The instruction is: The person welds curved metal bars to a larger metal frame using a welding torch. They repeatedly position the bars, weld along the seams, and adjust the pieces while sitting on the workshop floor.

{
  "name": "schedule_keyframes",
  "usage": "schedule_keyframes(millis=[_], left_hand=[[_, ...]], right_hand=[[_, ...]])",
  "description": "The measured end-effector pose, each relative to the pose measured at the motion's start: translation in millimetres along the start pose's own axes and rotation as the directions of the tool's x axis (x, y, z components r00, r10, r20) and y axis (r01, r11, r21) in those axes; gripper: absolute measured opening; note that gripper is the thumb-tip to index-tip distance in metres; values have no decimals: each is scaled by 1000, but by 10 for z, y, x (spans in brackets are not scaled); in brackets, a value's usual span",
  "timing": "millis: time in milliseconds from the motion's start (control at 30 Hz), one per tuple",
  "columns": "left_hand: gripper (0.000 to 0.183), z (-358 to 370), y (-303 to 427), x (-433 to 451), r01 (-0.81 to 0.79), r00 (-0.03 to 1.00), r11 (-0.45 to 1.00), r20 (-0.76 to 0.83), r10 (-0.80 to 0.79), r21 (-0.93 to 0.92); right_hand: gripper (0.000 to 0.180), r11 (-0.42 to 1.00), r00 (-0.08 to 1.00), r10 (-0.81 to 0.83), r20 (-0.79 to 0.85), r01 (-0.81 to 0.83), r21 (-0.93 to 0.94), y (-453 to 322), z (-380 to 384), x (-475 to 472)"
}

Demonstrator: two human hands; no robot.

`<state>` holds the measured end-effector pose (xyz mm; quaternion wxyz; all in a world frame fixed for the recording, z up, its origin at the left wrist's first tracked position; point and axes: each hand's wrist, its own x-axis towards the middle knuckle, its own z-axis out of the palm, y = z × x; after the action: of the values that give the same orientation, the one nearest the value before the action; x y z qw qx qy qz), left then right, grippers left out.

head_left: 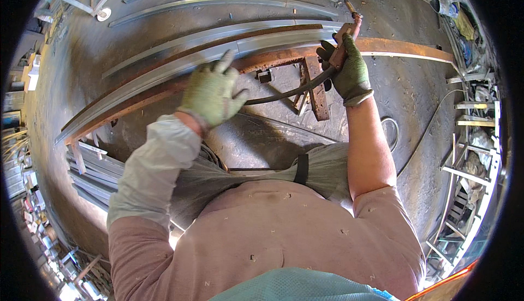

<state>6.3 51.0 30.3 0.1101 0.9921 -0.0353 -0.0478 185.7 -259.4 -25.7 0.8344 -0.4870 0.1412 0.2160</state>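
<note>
My right hand [350,65], in a green-grey work glove, grips the handle of a MIG welding torch [344,45]; its nozzle points up and away, and a thick black cable runs from it to the left. My left hand [215,88], gloved too and slightly blurred, is raised with its fingers apart, holding nothing. It appears above a long galvanized steel profile [163,71], which lies along a rusty steel beam [389,47]. Whether the left fingertips touch the metal, I cannot tell. Below the torch, a rusty crosspiece [317,92] joins the beam.
More long steel profiles [229,1] lie on the floor beyond. A wheeled metal frame [73,2] stands at the upper left, stacked profiles [92,174] at the lower left. On the right are a loose cable [425,137] and a metal rack [466,174] holding scrap and bags.
</note>
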Motion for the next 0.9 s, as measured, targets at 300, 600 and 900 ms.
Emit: schedule_keyframes(millis=[300,600,900], left_hand=[[58,488,37,155,-37,999,998,-10,38,60],[64,510,73,166,1,1000,997,28,-4,76],[64,561,88,171,-17,999,1000,-40,17,-6]], right_hand=[[61,1000,1000,-13,27,13,-16,-5,-53,7],[59,1000,999,4,39,-3,-29,-99,19,-74],[65,899,979,-4,205,93,-429,-312,247,-737]])
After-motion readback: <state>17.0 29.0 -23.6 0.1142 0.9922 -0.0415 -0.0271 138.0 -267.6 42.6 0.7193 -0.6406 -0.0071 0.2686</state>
